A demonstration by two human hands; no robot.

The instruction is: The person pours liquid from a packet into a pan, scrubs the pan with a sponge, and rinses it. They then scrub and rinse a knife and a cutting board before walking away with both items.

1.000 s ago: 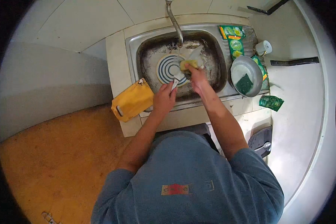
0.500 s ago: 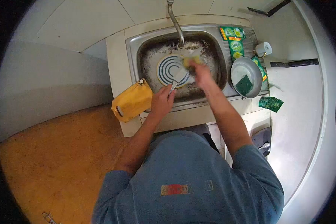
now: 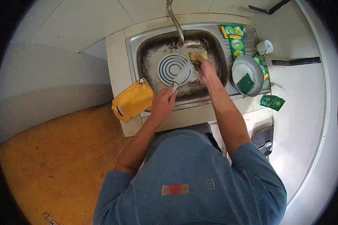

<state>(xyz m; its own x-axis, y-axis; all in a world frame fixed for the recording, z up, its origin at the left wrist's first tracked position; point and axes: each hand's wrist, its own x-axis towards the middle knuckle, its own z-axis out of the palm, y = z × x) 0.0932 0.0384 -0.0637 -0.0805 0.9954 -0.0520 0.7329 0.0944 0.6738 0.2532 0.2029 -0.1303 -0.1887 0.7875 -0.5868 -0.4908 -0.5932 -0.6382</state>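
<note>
Over the front of the sink, my left hand point(image 3: 164, 102) is closed around the handle of a knife point(image 3: 183, 74). Its wide blade points up and to the right, above a striped round plate point(image 3: 170, 67) lying in the sink basin point(image 3: 148, 52). My right hand point(image 3: 206, 69) grips a yellow sponge point(image 3: 199, 56) just past the blade's tip, on the right side of the basin. Part of the sponge is hidden by the fingers.
A yellow cutting board point(image 3: 134, 100) rests on the sink's left front corner. The faucet point(image 3: 176, 23) hangs over the basin. To the right are a pan point(image 3: 257, 73) holding a green scouring pad point(image 3: 245, 84), a white mug point(image 3: 265, 47) and several green packets point(image 3: 237, 47).
My right hand and the sponge have moved slightly right and up, off the blade. The blade shows more fully now, while my left hand has hardly moved.
</note>
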